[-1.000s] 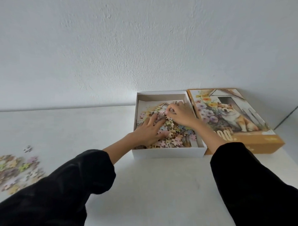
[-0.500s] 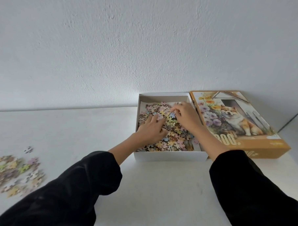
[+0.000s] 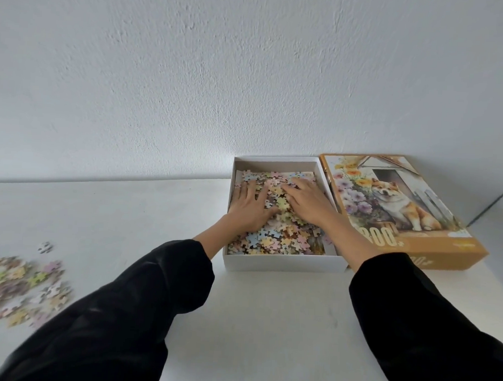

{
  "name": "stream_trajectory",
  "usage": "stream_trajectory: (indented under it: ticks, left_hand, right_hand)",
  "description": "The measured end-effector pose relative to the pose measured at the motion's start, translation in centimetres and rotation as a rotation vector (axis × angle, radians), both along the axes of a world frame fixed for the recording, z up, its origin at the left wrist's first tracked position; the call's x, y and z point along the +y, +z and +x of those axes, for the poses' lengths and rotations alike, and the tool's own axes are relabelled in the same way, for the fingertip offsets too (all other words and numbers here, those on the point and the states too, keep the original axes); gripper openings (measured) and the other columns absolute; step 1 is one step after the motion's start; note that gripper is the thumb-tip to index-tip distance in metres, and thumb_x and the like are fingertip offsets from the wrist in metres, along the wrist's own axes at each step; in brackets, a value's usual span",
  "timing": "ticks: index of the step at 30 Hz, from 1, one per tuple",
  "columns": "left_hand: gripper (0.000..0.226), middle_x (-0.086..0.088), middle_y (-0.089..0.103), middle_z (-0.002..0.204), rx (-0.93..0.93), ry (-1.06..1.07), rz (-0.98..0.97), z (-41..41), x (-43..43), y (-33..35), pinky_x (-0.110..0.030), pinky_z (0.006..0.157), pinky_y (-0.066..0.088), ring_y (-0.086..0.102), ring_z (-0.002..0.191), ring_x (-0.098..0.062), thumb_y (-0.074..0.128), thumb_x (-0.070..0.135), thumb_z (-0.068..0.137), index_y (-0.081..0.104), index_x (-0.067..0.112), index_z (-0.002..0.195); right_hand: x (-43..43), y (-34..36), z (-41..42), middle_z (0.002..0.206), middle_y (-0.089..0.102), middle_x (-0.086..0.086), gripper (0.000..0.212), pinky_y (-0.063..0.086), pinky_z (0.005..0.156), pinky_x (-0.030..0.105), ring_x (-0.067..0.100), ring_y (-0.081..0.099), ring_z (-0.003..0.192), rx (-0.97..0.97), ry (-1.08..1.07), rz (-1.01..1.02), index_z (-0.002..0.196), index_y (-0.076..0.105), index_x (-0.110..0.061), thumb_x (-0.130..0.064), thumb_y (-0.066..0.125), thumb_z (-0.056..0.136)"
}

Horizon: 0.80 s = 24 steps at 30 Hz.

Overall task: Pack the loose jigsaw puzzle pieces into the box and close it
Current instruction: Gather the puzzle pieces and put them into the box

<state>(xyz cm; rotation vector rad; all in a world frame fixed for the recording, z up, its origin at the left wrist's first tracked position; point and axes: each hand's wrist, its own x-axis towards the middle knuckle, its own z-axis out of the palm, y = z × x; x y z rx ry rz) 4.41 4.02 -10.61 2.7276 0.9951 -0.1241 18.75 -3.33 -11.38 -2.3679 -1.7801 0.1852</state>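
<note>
Lid [image 3: 393,208]: lies face up on the white table [image 3: 253,320], touching the right wall of the box, at about 2 o'clock from my arms. Tan card sides; the top carries a painted orange-and-white dog sitting by a doorway, with yellow, orange and purple flowers to its left. Writing: large pale numerals at the near edge, of which "800" or similar can be read, my right forearm covering the first character; the same figure repeats on the near side wall, partly hidden. A small pale mark at the near right corner is too blurred to read.

Box [image 3: 281,263]: white card tray, open, straight ahead at 12 o'clock, its far end near the white wall [image 3: 249,75]. No printing on the walls I can see.

Pieces in the box [image 3: 280,237]: a loose heap of small pastel pieces, pink, blue, yellow, green and brown, covering the floor of the tray from near wall almost to far wall.

My left hand [image 3: 248,207]: flat, palm down, fingers spread, pressed on the heap at the left side of the tray, gripping nothing.

My right hand [image 3: 309,203]: flat, palm down on the heap at the right side, fingertips nearly meeting the left hand's; also gripping nothing.

Loose pieces [image 3: 21,289]: a scattered pastel patch on the table at 9 o'clock, well apart from the box, blurred; one separate piece [image 3: 45,247] just beyond it.

Sleeves: black, both arms.
</note>
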Motion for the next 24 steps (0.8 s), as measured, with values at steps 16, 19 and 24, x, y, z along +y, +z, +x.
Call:
stream_trajectory:
  ticks: [16, 19, 24]
  left_hand:
    - [0.102, -0.018, -0.024, 0.152, 0.124, -0.166, -0.119, -1.5, -1.8, 0.7, -0.05, 0.117, -0.004, -0.021, 0.141, -0.033, 0.045, 0.062, 0.083, -0.017, 0.01, 0.145]
    - [0.087, -0.02, -0.011, 0.155, -0.03, -0.103, -0.103, -1.3, -1.0, 0.7, -0.052, 0.117, 0.005, -0.008, 0.143, -0.036, 0.045, 0.049, 0.09, -0.007, 0.008, 0.146]
    - [0.062, -0.015, 0.022, 0.15, -0.179, -0.035, -0.077, -0.5, -0.2, 0.5, -0.052, 0.113, 0.021, 0.02, 0.14, -0.031, 0.039, 0.042, 0.095, 0.017, 0.01, 0.144]
  right_hand:
    - [-0.3, 0.8, -0.1, 0.13, 0.056, 0.012, 0.037, 0.045, 0.071, 0.018, 0.001, 0.05, 0.069, 0.162, -0.07, 0.22, 0.122, 0.058, -0.013, -0.004, 0.039, 0.092]
    - [-0.8, 1.7, -0.7, 0.114, 0.066, 0.01, 0.033, 0.024, 0.044, 0.01, -0.006, 0.029, 0.047, 0.163, -0.107, 0.326, 0.111, 0.065, -0.015, -0.005, 0.04, 0.093]
    - [-3.4, 2.4, -2.1, 0.125, 0.053, 0.01, 0.033, 0.045, 0.082, 0.031, 0.022, 0.054, 0.105, 0.029, -0.107, 0.189, 0.123, 0.056, -0.016, -0.016, 0.046, 0.092]
